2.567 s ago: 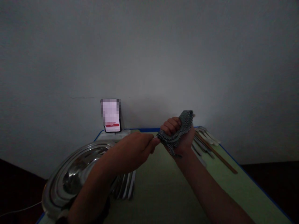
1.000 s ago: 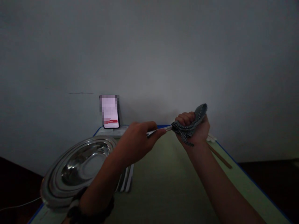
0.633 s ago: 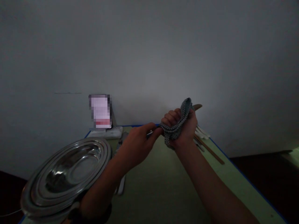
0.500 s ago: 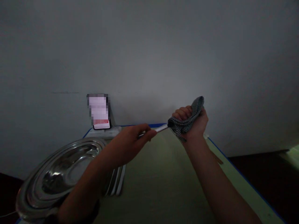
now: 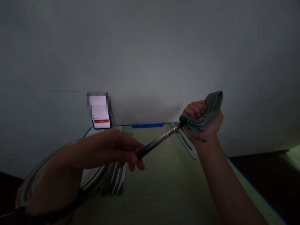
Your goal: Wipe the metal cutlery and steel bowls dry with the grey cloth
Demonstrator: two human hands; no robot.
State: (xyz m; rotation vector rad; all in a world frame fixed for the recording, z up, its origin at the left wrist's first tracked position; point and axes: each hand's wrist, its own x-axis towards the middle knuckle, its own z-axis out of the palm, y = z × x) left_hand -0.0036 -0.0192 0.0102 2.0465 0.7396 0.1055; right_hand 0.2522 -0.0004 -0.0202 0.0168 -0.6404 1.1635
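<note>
A shiny piece of metal cutlery [image 5: 157, 142] slants up to the right between my hands, held above the table. The fingers and thumb of my left hand [image 5: 117, 150] pinch the lower end of its handle. My right hand [image 5: 203, 117] is closed in a fist around a black-and-white checked cloth [image 5: 199, 122]. The cloth wraps the far end of the cutlery, so whether it is a knife, fork or spoon stays hidden. Several similar metal utensils [image 5: 117, 181] lie side by side under my left wrist. More flat metal cutlery [image 5: 186, 144] rests beyond, near my right forearm.
Wide metal bowls [image 5: 25, 184], stacked, stand at the left, partly covered by my left arm. A lit phone [image 5: 102, 122] leans against the grey wall [image 5: 150, 62] at the back. The pale green table [image 5: 159, 190] has blue edging.
My right hand has moved right with the cloth, and my left hand has come left and nearer. Much more of the cutlery's handle shows between them.
</note>
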